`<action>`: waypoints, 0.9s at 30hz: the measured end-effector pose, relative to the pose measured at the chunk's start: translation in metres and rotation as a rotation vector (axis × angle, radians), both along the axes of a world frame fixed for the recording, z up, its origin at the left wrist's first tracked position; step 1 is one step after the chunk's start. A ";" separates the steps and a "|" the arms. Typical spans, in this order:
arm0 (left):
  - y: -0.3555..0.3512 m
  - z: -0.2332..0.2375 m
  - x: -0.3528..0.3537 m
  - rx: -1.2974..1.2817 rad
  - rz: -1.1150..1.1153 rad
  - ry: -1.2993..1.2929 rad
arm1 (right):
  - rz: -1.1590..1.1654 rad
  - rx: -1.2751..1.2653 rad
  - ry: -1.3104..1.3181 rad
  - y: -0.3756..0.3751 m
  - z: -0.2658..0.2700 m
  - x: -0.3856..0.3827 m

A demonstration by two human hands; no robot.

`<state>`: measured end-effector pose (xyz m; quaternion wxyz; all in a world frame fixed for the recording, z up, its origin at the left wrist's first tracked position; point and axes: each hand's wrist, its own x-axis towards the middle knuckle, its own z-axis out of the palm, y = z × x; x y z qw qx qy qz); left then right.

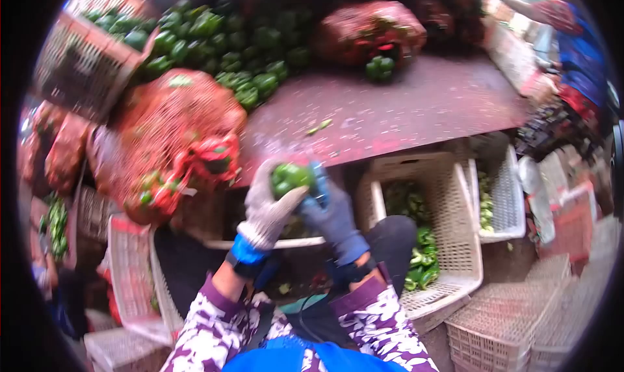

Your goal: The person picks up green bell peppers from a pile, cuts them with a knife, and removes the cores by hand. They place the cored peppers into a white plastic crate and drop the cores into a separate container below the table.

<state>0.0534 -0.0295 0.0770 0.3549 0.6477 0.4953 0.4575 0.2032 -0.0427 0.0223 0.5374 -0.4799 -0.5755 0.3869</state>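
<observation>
A green bell pepper (pixel 290 179) is held up between my two gloved hands, just in front of the near edge of the dark red table (pixel 403 109). My left hand (pixel 270 203), in a whitish knit glove, wraps the pepper's left side and underside. On its right side, my right hand (pixel 330 213), in a grey-blue glove, is closed around something blue that I cannot make out, touching or close to the pepper. Small pale bits and a green scrap (pixel 319 126) lie on the table.
Green peppers (pixel 250 44) are heaped at the back left, beside a red mesh sack (pixel 179 122). Another full sack (pixel 374 31) sits at the back. Crates (pixel 448 209) with pepper pieces stand at right, stacked crates (pixel 497 317) lower right. A person in blue (pixel 578 53) is at far right.
</observation>
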 end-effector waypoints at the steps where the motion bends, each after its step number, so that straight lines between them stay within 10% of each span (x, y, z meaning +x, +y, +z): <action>1: 0.001 -0.014 0.000 0.050 0.035 -0.023 | 0.021 -0.050 -0.028 -0.001 0.008 0.001; 5: -0.012 0.001 0.013 -0.065 -0.118 -0.307 | -0.125 0.101 -0.081 0.001 -0.012 -0.003; 27: -0.026 0.008 0.017 0.126 0.158 -0.020 | -0.286 0.367 -0.237 -0.003 -0.027 -0.024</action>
